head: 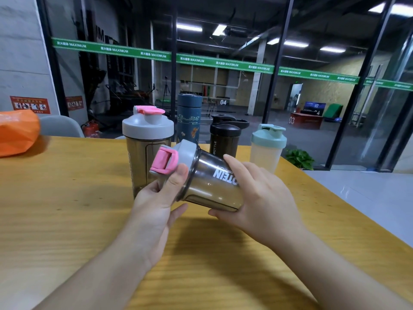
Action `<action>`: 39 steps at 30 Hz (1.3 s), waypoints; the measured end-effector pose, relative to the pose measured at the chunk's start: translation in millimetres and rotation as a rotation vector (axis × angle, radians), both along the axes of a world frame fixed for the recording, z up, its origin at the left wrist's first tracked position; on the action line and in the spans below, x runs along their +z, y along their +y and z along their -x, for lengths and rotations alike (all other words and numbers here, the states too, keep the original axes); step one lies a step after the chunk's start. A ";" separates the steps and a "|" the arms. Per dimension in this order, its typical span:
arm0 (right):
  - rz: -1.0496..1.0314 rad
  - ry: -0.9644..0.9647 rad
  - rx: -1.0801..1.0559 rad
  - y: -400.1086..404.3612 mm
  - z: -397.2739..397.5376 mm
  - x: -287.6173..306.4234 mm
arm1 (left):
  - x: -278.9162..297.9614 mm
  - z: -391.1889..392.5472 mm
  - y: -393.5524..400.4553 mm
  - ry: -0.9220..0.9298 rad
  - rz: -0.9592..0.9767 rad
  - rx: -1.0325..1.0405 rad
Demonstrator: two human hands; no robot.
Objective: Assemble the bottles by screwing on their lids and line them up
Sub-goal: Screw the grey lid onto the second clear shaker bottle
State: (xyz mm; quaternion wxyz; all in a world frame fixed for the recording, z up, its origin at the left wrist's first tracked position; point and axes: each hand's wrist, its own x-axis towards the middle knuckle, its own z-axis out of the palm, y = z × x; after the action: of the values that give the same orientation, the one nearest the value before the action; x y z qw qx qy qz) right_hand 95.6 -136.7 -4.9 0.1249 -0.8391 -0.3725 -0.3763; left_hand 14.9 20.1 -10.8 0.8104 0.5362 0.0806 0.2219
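Smoky shaker bottle (212, 186) is tilted on its side above the wooden table (67, 198). My right hand (257, 193) wraps its base to steady it while my left hand (156, 198) grips the grey lid (186, 153), apparently for screwing.

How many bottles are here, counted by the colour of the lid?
Grey lid with pink flap: 2, one standing, one held tilted by both hands
Dark blue flask: 1
Black lid: 1
Mint green lid: 1
Total: 5

Four bottles (225, 133) stand in a row on the table (67, 198), behind the tilted bottle (212, 182).
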 end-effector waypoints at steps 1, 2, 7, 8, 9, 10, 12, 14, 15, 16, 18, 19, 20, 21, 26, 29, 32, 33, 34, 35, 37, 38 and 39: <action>-0.004 0.008 -0.003 -0.1 0.0 -0.1 | -0.2 -0.1 0.6 -0.003 -0.012 -0.001; -0.009 0.023 -0.006 -0.4 -0.1 -0.1 | -0.6 -0.4 1.6 -0.006 -0.022 -0.002; -0.002 0.177 -0.006 -2.5 2.9 2.3 | -2.7 -2.9 6.8 -0.036 -0.069 -0.020; 0.008 0.219 0.000 -3.1 4.1 4.0 | -2.9 -3.1 7.9 -0.045 -0.083 -0.026; 0.015 0.260 0.010 -3.8 4.9 5.6 | -3.1 -3.3 8.7 -0.056 -0.098 -0.031; 0.019 0.297 0.025 -4.7 5.2 6.8 | -3.6 -3.7 9.7 -0.071 -0.112 -0.038; 0.006 0.372 0.074 -7.3 5.4 10.0 | -4.5 -4.8 11.6 -0.101 -0.140 -0.049; -0.038 0.486 0.150 -10.7 3.6 12.7 | -4.6 -5.3 13.8 -0.137 -0.169 -0.075; -0.065 0.554 0.190 -12.6 1.8 13.9 | -4.2 -5.3 15.2 -0.156 -0.190 -0.094; -0.091 0.616 0.228 -14.6 -0.5 14.7 | -3.8 -5.1 16.7 -0.175 -0.211 -0.116; -0.120 0.710 0.291 -18.2 -4.3 16.0 | -3.4 -4.7 19.9 -0.213 -0.239 -0.162; -0.122 0.732 0.315 -19.6 -5.5 16.6 | -3.5 -4.6 20.9 -0.226 -0.245 -0.186; -0.118 0.738 0.330 -20.6 -6.1 16.8 | -3.6 -4.4 21.8 -0.233 -0.247 -0.207; -0.115 0.740 0.339 -20.7 -6.1 17.2 | -3.9 -4.4 22.4 -0.233 -0.247 -0.221; -0.131 0.694 0.279 -14.1 -3.4 9.6 | -6.9 -5.9 23.4 -0.181 -0.193 -0.242; -0.100 0.591 0.159 -9.0 0.5 4.6 | -10.9 -9.9 19.9 -0.134 -0.103 -0.184; -0.011 0.298 0.039 -1.9 0.3 -3.1 | -14.4 -12.3 12.5 -0.086 -0.023 -0.139; -0.002 0.208 0.021 0.1 -1.4 -6.2 | -15.0 -12.7 10.7 -0.076 0.005 -0.124; -0.008 0.135 0.013 1.8 -3.4 -8.7 | -15.4 -13.2 9.5 -0.064 0.035 -0.110; -0.018 0.080 0.012 3.0 -5.0 -9.8 | -15.8 -13.8 8.6 -0.055 0.060 -0.099; -0.028 0.021 0.018 3.7 -7.0 -10.7 | -16.4 -14.1 7.7 -0.054 0.106 -0.073; -0.033 0.005 0.023 3.7 -7.0 -10.3 | -16.3 -14.1 7.5 -0.055 0.120 -0.062; -0.037 -0.006 0.026 3.8 -6.9 -10.0 | -15.5 -14.0 7.1 -0.056 0.122 -0.055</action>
State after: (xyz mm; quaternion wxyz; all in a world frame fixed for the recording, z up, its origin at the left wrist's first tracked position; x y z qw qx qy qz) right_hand 102.5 -132.9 -14.9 0.1442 -0.8307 -0.3768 -0.3838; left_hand 28.9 27.2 -26.3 0.8493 0.4813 0.0565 0.2092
